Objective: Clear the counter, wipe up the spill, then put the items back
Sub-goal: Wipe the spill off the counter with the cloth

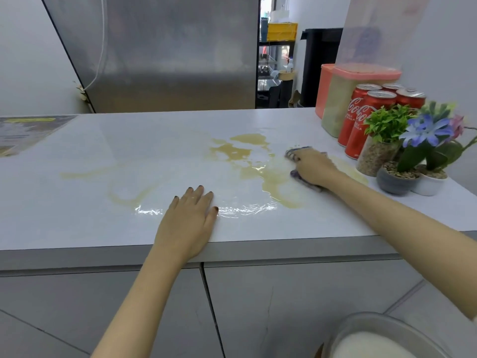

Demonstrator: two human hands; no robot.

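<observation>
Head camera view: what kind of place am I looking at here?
Most likely a kitchen or pantry: a white counter over cabinet doors, a tall steel fridge behind it, and soda cans beside a lidded food container. The right hand holds a cloth on a yellowish spill.

1. Bright, even indoor light; shadows are faint.
2. White glare streaks on the wet counter (pixel 103 151), lower centre of the frame.
3. Wide-angle bending at the edges; the container (pixel 374 29) at upper right is blurred.
</observation>
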